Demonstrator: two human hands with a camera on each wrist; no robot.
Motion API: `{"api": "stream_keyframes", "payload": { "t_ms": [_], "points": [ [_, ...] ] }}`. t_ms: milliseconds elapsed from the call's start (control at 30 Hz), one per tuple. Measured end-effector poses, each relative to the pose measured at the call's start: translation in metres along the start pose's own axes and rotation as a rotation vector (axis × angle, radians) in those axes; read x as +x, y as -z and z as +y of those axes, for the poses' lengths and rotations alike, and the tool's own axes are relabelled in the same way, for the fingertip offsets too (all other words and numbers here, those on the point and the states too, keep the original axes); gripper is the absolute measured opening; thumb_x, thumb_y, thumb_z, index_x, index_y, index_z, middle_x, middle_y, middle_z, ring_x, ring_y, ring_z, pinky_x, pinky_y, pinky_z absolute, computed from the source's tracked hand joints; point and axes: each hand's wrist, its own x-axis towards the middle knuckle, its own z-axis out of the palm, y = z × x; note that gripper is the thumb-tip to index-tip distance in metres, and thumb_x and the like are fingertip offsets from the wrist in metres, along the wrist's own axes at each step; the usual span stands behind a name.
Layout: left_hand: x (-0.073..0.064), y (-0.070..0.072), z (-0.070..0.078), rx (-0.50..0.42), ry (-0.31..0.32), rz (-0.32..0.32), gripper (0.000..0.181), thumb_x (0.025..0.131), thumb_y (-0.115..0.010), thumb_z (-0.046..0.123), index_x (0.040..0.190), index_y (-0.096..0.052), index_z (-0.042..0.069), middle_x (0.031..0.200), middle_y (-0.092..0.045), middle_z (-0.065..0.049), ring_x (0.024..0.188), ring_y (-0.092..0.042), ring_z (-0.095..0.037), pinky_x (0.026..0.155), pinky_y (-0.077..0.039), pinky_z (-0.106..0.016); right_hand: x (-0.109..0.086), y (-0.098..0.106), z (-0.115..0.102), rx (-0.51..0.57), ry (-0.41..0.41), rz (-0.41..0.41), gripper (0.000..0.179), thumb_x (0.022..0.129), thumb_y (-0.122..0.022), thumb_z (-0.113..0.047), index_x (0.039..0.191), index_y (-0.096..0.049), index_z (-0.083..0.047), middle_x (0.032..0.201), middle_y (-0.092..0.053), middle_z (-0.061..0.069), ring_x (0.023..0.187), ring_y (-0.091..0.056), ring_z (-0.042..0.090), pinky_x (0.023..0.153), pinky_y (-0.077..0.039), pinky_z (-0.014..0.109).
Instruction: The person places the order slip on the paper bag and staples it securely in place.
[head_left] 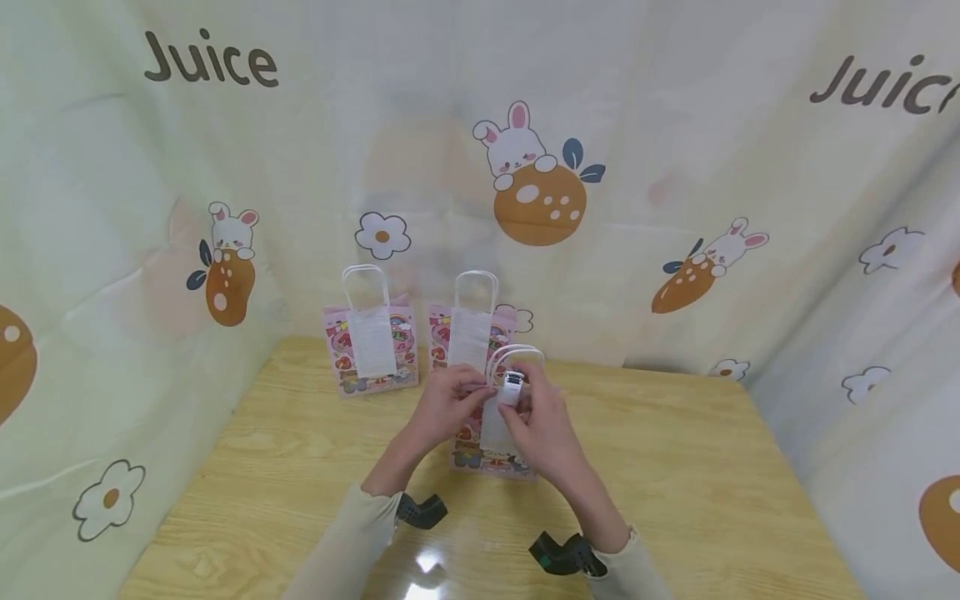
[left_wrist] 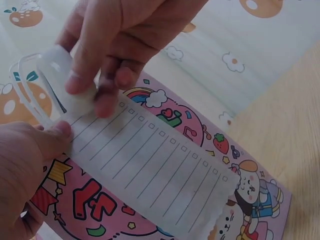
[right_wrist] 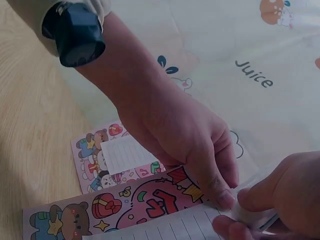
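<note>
My right hand (head_left: 536, 417) grips a small white stapler (head_left: 512, 390) at the top edge of a pink cartoon paper bag (left_wrist: 255, 200). Against the bag's front lies a white lined checklist sheet (left_wrist: 150, 160), its upper end beneath the stapler. With thumb and fingers, my left hand (head_left: 448, 402) pinches the bag's top edge and the sheet, just left of the stapler. White twisted handles (head_left: 517, 350) rise behind both hands. Whether a staple has gone in cannot be seen, because fingers cover that spot.
Two similar pink bags with lined sheets on their fronts stand behind: one at the left (head_left: 408, 350), another in the middle (head_left: 438, 333), partly hidden. A patterned curtain (head_left: 637, 250) hangs at the back and sides of the wooden table (head_left: 660, 467).
</note>
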Motion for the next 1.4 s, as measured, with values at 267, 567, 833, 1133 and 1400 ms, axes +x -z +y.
{"api": "stream_keyframes", "payload": {
  "t_ms": [267, 567, 833, 1133, 1400],
  "points": [
    [-0.001, -0.002, -0.001, 0.012, -0.014, 0.003, 0.005, 0.088, -0.072, 0.008, 0.085, -0.074, 0.005, 0.083, -0.067, 0.001, 0.067, -0.06, -0.008, 0.056, -0.051, -0.023, -0.002, 0.003, 0.007, -0.227, -0.011, -0.035, 0.046, 0.086, -0.073, -0.006, 0.125, -0.048, -0.004, 0.084, -0.06, 0.005, 0.06, -0.051, 0.012, 0.049, -0.043, 0.028],
    [0.0, 0.0, 0.006, -0.054, 0.032, -0.008, 0.005, 0.09, -0.07, 0.008, 0.089, -0.073, 0.004, 0.086, -0.067, -0.001, 0.072, -0.065, -0.01, 0.06, -0.054, -0.025, 0.002, 0.006, 0.018, -0.264, 0.087, -0.094, 0.05, 0.088, -0.07, -0.004, 0.129, -0.043, 0.004, 0.079, -0.057, 0.003, 0.056, -0.049, 0.009, 0.046, -0.042, 0.026],
    [0.006, -0.007, 0.006, -0.202, 0.08, -0.056, 0.03, 0.078, -0.083, 0.017, 0.104, -0.073, 0.008, 0.104, -0.069, 0.0, 0.099, -0.064, -0.016, 0.081, -0.054, -0.03, 0.007, 0.006, 0.028, -0.211, 0.164, -0.105, 0.046, 0.086, -0.07, 0.002, 0.124, -0.045, 0.007, 0.074, -0.055, 0.002, 0.056, -0.047, 0.008, 0.046, -0.043, 0.025],
    [0.011, -0.008, 0.009, -0.142, -0.014, -0.048, 0.027, 0.076, -0.084, 0.011, 0.101, -0.074, 0.006, 0.101, -0.071, -0.004, 0.094, -0.066, -0.014, 0.076, -0.054, -0.025, 0.021, 0.029, 0.026, -0.679, 0.301, -0.253, 0.038, 0.088, -0.073, -0.033, 0.105, -0.057, -0.003, 0.074, -0.057, -0.001, 0.056, -0.049, 0.01, 0.046, -0.041, 0.028],
    [0.011, -0.012, 0.009, -0.121, -0.127, -0.011, 0.026, 0.077, -0.082, 0.005, 0.101, -0.073, 0.003, 0.099, -0.072, -0.007, 0.092, -0.069, -0.017, 0.076, -0.055, -0.026, 0.021, 0.016, 0.041, -0.416, 0.393, -0.162, 0.027, 0.084, -0.071, -0.008, 0.103, -0.055, 0.001, 0.078, -0.06, 0.004, 0.062, -0.058, 0.012, 0.052, -0.047, 0.021]
  ]
}}
